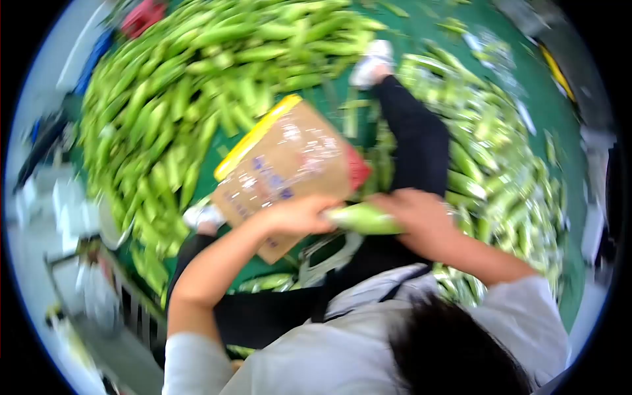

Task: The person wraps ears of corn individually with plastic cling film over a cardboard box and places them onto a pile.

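Observation:
A pale green ear of corn [365, 218] in its husk lies sideways between my two hands, above my lap. My right hand [421, 220] is closed round its right end. My left hand [304, 214] is closed at the left end, its fingers pinching there; motion blur hides their exact hold. Just beyond my left hand, between my legs, is a brown cardboard box [299, 161] with blue print, a yellow edge and shiny clear plastic over it.
A large heap of green ears of corn [164, 99] spreads ahead and to the left on the green floor [428, 20]. Glossy, apparently plastic-wrapped ears [500, 171] are piled at the right. A metal rack [125, 289] stands at the lower left.

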Available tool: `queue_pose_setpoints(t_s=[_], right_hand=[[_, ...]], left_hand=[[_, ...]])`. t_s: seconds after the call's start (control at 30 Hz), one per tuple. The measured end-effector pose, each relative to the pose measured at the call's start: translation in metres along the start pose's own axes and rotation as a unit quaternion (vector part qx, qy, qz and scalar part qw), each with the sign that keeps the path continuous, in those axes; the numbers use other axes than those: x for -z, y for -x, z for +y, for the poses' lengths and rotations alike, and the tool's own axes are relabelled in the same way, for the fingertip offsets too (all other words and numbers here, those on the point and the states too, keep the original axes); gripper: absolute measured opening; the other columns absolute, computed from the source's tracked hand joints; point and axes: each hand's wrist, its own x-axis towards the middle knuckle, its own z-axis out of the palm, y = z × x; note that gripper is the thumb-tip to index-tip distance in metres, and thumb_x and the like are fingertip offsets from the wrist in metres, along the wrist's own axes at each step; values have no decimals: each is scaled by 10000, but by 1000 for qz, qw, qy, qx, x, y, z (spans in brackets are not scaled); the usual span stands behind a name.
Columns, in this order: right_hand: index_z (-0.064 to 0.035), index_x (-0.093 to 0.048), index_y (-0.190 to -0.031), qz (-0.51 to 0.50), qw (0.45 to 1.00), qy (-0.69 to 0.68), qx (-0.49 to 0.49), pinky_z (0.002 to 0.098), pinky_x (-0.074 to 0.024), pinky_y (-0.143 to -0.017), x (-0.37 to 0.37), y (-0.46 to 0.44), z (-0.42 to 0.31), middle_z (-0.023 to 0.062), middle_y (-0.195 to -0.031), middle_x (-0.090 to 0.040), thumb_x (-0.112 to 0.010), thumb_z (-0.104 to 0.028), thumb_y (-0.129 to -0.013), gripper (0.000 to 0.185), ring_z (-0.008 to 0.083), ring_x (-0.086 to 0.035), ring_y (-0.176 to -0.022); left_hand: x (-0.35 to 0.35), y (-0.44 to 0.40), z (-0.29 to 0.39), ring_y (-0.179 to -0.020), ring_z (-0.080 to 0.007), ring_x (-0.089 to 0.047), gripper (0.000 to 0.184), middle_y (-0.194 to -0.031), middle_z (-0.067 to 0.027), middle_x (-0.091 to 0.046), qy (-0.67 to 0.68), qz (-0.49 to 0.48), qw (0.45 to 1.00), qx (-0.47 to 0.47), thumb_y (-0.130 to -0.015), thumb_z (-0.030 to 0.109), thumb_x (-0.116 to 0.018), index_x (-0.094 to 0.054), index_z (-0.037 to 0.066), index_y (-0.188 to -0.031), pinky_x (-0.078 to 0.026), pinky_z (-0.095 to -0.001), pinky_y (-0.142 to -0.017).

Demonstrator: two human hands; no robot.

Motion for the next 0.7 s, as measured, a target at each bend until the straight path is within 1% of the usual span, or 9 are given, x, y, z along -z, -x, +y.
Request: queue_pose_setpoints(t_s=[0.03,0.13,0.27,0.3,0.43,0.57,0.63,0.67,0.7], right_hand=[[-129,-575,-1350,155,983,-80,49,440,-525,-916,-1,6,22,173,-1218,-647,-719,-28,-719,655,393,-630,-1101],[-62,-485,-1467,362,884,-51,-292,401,-430,-1084,-21,62,120,159,-1448,-549,-736,22,-761,754,327,-549,-1303],[-74,-423,-1515,350,794,184,-462,430,-375,-1124,-32,145,212,205,-1449,-525,-703,-129,-904,674,379,-494,-1334],[-44,-422,-1507,381,798,259,-389,440,-366,-1130,-27,135,207,209,-1461,-505,-680,-120,-925,642,375,-471,-1347],[-9,-433,-1480,436,865,-2,-249,453,-333,-1149,-32,-35,108,185,-1484,-485,-622,-52,-918,595,346,-435,-1386],[-49,-571,-1354,174,970,-100,-137,415,-417,-1080,-13,-191,26,169,-1342,-567,-757,-96,-781,604,366,-531,-1261],[-45,-530,-1387,128,952,-226,-162,403,-452,-1033,-60,-231,39,178,-1337,-556,-762,-203,-840,615,372,-540,-1235],[-32,-515,-1385,108,950,-208,-206,409,-466,-1007,-74,-242,40,179,-1325,-561,-756,-243,-858,617,373,-556,-1208],[-11,-535,-1323,115,952,-167,-229,435,-485,-958,-89,-244,41,168,-1287,-576,-768,-247,-845,582,370,-568,-1182]], left_hand=[[26,-1,-14,-678,-114,-614,362,-843,-36,-663,222,-81,931,278,-950,121,-583,-592,73,-1309,-545,-301,-659],[84,20,-115,-630,-97,-568,343,-774,-26,-628,191,280,912,232,-950,86,-549,-582,40,-1288,-485,-251,-582],[162,64,-264,-701,-164,-628,337,-796,-70,-673,12,616,724,311,-894,91,-598,-609,26,-1225,-512,-313,-661],[179,60,-294,-707,-219,-657,328,-774,-90,-688,-18,656,688,309,-884,132,-629,-629,32,-1197,-529,-357,-688],[241,-21,-347,-1277,-432,-518,829,-1361,-308,-516,-92,583,712,381,-849,359,-744,-349,100,-1530,-426,-464,-1080],[272,-54,-363,-1095,-431,-644,880,-1182,-268,-648,-96,544,731,400,-833,403,-755,-304,57,-1505,-529,-459,-938],[282,-59,-332,-1115,-385,-647,740,-1130,-213,-656,223,514,718,414,-859,435,-710,-409,4,-1379,-554,-427,-915],[280,-33,-337,-1066,-355,-654,675,-1080,-191,-648,531,425,685,262,-878,419,-685,-430,3,-1343,-563,-411,-875],[273,-6,-339,-1018,-326,-660,611,-1029,-170,-639,771,287,564,76,-898,403,-660,-450,2,-1307,-572,-394,-834]])
